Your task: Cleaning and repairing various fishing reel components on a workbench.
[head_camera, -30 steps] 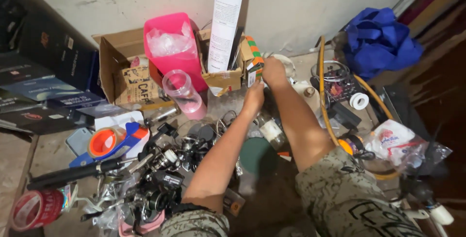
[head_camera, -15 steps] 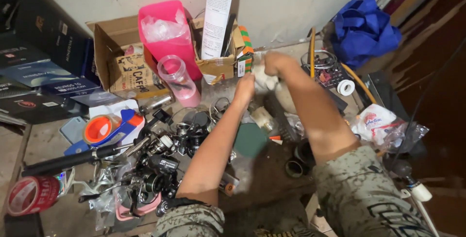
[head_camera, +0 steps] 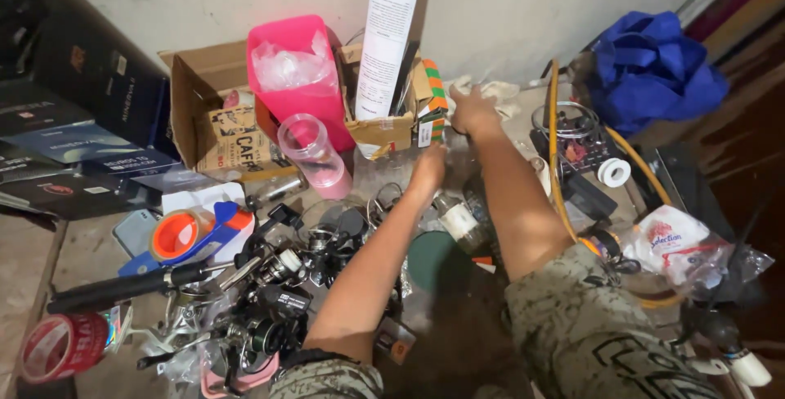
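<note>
We are reaching both hands to the far side of the clutter, toward the small carton (head_camera: 384, 133) that stands against the wall with the tall white tube (head_camera: 391, 35) in it. Our right hand (head_camera: 473, 109) lies beside the striped box (head_camera: 435, 100) and just in front of a crumpled white cloth (head_camera: 499, 90); its fingers are curled downward, and we cannot tell whether they pinch the cloth or only rest on it. Our left hand (head_camera: 428, 167) sits lower, at the foot of the carton, fingers bent loosely, and from this angle it seems to hold nothing, though the view is poor there.

We judge this as a reach-and-feel step among the things by the wall. A sure grasp would call for the right fingers to close on one thing alone, since the cloth, box and carton crowd together.

Near the left forearm lie fishing reels (head_camera: 270, 284), a clear cup (head_camera: 311, 154) and a pink bin (head_camera: 298, 72).
</note>
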